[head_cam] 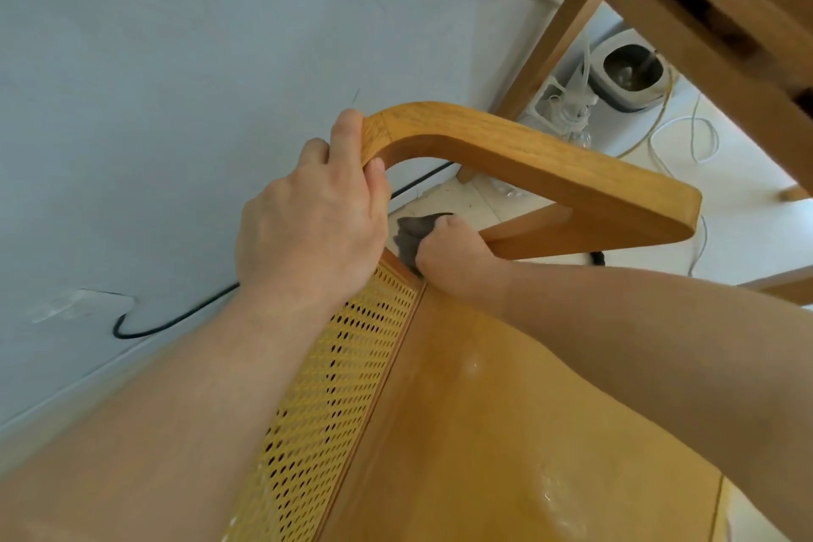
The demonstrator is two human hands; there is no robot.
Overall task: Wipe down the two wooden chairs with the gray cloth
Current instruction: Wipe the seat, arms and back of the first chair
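A wooden chair [519,431] with a glossy seat and a woven cane back fills the lower middle of the head view. Its curved armrest [550,163] arches across the centre. My left hand [316,224] grips the armrest where it bends down to the back. My right hand [453,255] is under the armrest at the seat's rear corner, fingers closed on the gray cloth [409,238], which is pressed against the frame there. Most of the cloth is hidden by my fist. A second chair cannot be seen.
A wooden table [704,13] stands at the upper right, its leg close to the armrest. Under it sit a white and gray appliance [629,75], a power strip and loose white cables. A black cable [176,317] runs along the light blue wall at left.
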